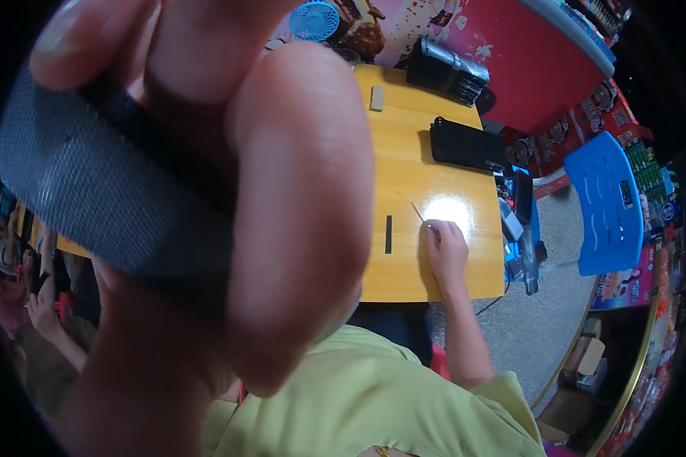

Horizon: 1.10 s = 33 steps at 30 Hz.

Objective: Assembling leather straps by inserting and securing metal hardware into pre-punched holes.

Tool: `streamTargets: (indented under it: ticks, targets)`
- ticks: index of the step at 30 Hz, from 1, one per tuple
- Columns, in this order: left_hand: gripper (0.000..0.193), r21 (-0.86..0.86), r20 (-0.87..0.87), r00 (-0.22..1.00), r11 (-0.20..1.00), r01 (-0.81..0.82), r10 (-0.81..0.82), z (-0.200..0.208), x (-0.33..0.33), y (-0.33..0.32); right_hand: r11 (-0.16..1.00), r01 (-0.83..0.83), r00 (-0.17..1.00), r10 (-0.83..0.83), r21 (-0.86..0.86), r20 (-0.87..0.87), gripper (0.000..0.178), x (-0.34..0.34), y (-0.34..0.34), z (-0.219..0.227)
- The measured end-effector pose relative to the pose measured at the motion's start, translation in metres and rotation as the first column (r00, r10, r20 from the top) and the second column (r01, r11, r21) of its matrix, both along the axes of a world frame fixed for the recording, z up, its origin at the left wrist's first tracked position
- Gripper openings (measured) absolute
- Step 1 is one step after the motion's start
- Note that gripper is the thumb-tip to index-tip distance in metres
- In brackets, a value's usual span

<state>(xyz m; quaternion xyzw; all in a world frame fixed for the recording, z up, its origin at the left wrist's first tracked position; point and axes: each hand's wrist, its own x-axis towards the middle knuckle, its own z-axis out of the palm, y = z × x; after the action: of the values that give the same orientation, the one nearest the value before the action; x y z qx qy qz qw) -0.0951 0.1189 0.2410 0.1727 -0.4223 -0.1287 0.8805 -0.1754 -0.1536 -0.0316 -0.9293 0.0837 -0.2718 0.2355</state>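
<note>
My left hand (297,206) is raised very close to the camera and fills much of the left side. Its fingers are bent around a dark grey woven strap (91,175); the strap's ends are out of sight. Low over the yellow wooden table (404,282), near its front right corner, my right hand (447,247) pinches a thin stick (418,212) that points away to the upper left. A short, narrow black strip (389,234) lies flat on the table to the left of that hand.
Farther back on the table are a black case (467,145), a black bundle (448,70) and a small beige block (377,98). A blue fan (313,20) stands at the back. Right of the table is a blue chair (606,206). At far left, another person's arm (49,320) shows.
</note>
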Motion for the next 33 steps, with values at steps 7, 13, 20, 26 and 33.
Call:
streamTargets:
  ticks: [7,13,20,26,33]
  targets:
    - [0.066,-0.029,-0.109,0.994,0.999,-0.021,0.018,-0.005,-0.037,0.014,0.982,-0.027,0.997,0.012,-0.189,-0.079,0.017,0.005,0.006,0.015]
    - [0.034,0.184,-0.485,0.865,0.982,-0.042,0.128,-0.068,-0.011,-0.005,0.935,-0.008,0.96,-0.092,-0.354,-0.263,0.02,0.002,-0.006,0.007]
    - [0.021,0.228,-0.854,0.506,0.962,0.149,0.124,-0.201,-0.046,-0.009,0.975,-0.223,0.929,0.218,0.018,-0.299,0.016,-0.01,0.008,0.042]
    - [0.022,0.295,-0.828,0.532,0.944,0.148,0.176,-0.219,-0.053,-0.012,0.832,-0.253,0.927,0.355,0.494,-0.123,0.016,-0.029,0.066,0.072]
    - [0.028,0.291,-0.818,0.557,0.938,0.191,0.141,-0.218,-0.064,-0.021,0.798,-0.472,0.857,0.515,0.374,-0.018,0.039,-0.038,0.101,0.071]
